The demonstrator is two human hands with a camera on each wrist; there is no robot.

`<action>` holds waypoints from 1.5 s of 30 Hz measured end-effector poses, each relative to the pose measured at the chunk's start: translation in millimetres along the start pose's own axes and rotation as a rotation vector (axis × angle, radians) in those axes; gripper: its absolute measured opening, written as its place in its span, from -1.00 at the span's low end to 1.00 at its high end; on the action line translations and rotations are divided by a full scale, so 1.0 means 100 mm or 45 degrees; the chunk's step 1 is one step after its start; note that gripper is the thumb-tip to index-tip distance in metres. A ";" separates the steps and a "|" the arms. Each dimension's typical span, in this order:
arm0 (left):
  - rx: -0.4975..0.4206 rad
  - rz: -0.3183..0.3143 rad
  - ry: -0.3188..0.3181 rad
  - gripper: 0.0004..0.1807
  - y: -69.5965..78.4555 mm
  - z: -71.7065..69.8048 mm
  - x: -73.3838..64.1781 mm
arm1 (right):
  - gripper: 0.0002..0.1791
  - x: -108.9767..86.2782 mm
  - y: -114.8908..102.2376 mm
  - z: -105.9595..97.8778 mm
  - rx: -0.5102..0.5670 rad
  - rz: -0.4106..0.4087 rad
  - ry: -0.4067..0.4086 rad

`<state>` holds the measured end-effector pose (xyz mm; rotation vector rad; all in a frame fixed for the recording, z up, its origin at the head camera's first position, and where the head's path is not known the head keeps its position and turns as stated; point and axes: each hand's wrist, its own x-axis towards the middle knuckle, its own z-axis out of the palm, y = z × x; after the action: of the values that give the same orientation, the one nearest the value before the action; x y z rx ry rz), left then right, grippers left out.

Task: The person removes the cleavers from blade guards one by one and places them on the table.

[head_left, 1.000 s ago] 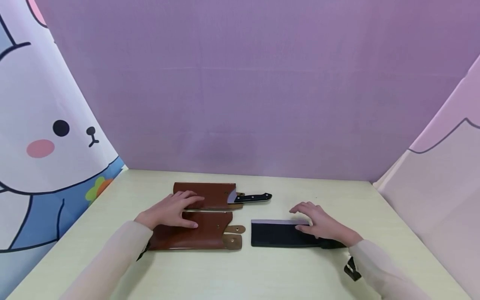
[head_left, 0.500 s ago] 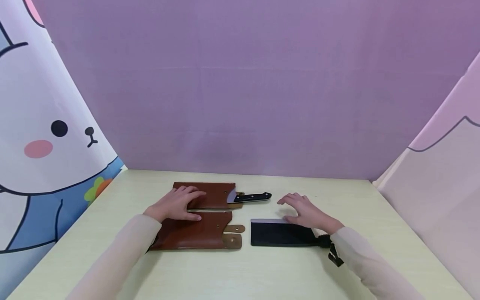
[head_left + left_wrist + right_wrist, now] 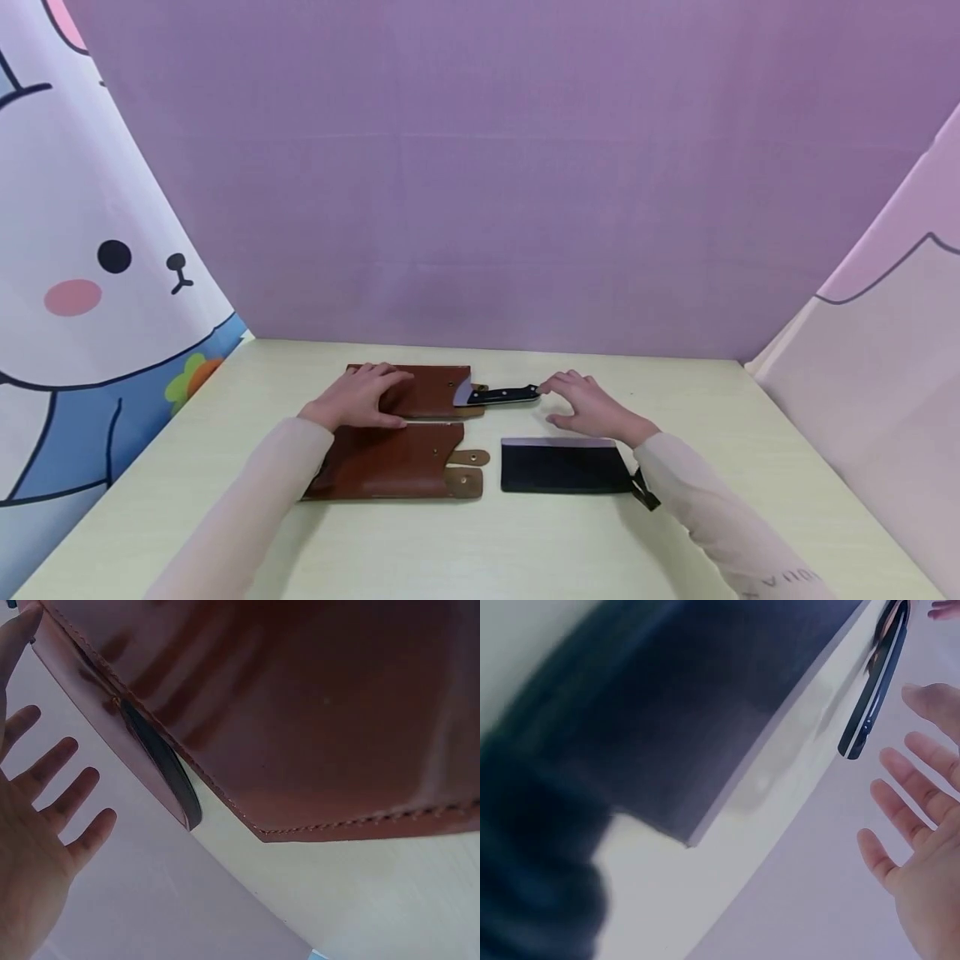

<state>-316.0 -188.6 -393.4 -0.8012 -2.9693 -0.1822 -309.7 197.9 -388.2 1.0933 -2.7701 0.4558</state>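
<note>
My left hand (image 3: 358,398), fingers spread, hovers over two brown leather knife sheaths. The far sheath (image 3: 431,387) has a knife in it, whose black riveted handle (image 3: 506,395) sticks out to the right. The near sheath (image 3: 397,462) lies flat with two strap tabs at its right end. Beside the tip of that knife handle is my right hand (image 3: 588,407), its fingers loosely bent and holding nothing. In the right wrist view, a gap shows between my fingers and the handle. A black cleaver (image 3: 562,468) lies below my right hand, its handle mostly hidden by my sleeve.
All these things lie on a pale table (image 3: 420,550). Behind it rises a purple backdrop (image 3: 480,183). Cartoon-printed cloths stand at the left (image 3: 135,333) and right sides.
My right hand has moved left and away from me, from above the cleaver to the knife handle's end. My left hand has shifted slightly right and farther out. The knives and sheaths stay put.
</note>
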 end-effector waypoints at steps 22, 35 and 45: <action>-0.029 -0.082 0.003 -0.16 -0.10 0.02 0.14 | -0.58 0.39 0.00 0.10 0.021 0.079 -0.053; -0.062 -0.158 -0.098 -0.05 -0.14 0.10 0.22 | -0.60 0.49 0.03 0.20 0.026 0.099 -0.098; -0.107 -0.185 -0.143 -0.04 -0.11 0.08 0.22 | -0.64 0.53 0.05 0.26 -0.010 0.086 -0.107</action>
<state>-340.6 -186.2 -400.7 -0.6231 -3.1464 -0.2794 -351.9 159.3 -401.6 1.0432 -2.8868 0.4156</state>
